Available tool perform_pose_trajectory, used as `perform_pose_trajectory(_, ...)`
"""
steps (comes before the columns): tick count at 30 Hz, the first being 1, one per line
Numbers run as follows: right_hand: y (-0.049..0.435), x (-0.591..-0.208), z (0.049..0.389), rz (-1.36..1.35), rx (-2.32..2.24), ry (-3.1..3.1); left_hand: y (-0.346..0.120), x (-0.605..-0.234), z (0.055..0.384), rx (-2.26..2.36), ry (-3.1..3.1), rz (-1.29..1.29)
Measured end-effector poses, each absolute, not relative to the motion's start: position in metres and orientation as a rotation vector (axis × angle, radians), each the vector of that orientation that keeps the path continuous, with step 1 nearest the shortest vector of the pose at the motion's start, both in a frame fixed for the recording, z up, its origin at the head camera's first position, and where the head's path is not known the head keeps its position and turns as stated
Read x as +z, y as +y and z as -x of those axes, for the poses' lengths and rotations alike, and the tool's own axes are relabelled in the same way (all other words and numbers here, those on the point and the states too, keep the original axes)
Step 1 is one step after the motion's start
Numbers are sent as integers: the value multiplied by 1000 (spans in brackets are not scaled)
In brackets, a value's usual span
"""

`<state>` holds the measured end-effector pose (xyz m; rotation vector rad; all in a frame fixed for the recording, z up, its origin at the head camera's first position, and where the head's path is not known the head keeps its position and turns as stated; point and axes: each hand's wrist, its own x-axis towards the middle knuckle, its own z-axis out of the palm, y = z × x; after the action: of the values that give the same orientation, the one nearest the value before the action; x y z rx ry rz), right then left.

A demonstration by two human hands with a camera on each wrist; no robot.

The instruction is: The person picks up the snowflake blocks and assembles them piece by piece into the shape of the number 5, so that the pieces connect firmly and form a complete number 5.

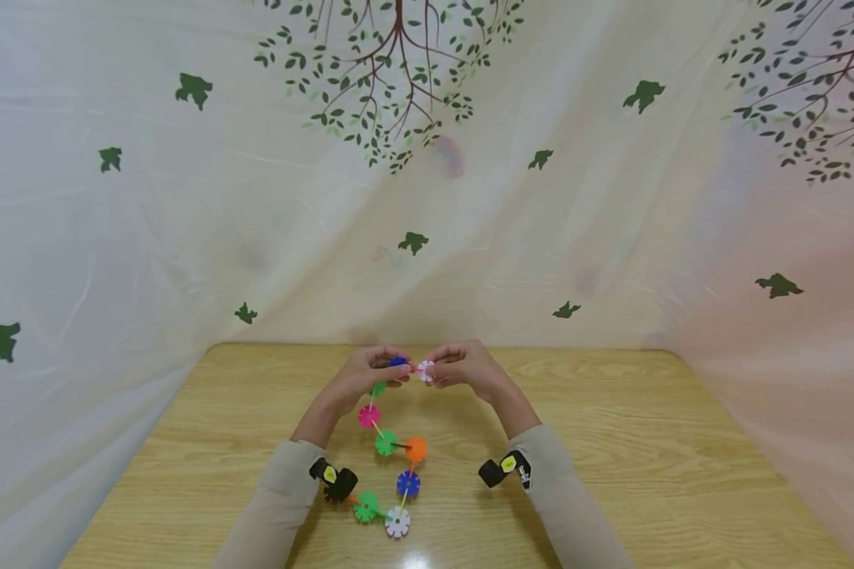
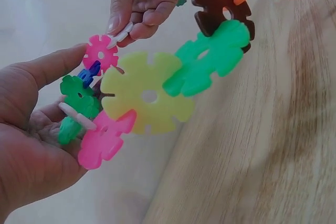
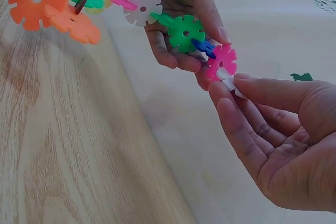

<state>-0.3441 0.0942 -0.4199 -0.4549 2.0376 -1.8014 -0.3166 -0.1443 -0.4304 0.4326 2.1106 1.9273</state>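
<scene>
A chain of slotted plastic snowflake discs (image 1: 386, 443) in several colors runs from the far part of the table back toward the near edge. My left hand (image 1: 359, 378) holds its far end, thumb and fingers around the green disc (image 3: 185, 34), blue disc (image 3: 203, 48) and pink disc (image 3: 222, 59). Between thumb and fingertips, my right hand (image 1: 471, 370) pinches a white snowflake disc (image 3: 229, 82). The white disc stands edge-on at the rim of the pink disc. A yellow disc (image 2: 148, 95) and another pink disc (image 2: 107, 139) show close by in the left wrist view.
The wooden table (image 1: 612, 458) ends at a pale curtain (image 1: 470, 261) printed with leaves and branches. Close to the left sleeve (image 1: 277, 490), the near part of the chain passes under the black wrist camera (image 1: 340, 482). Another camera (image 1: 498, 472) sits on the right wrist.
</scene>
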Motion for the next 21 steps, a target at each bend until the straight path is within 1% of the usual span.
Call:
perform_pose_trajectory(11, 95, -424, 347, 446, -1820, 2030, -164, -431, 315, 1769, 2277, -398)
perform_pose_trajectory(21, 103, -424, 357, 375, -1869, 2038, -191, -424, 311, 1725, 2210, -462)
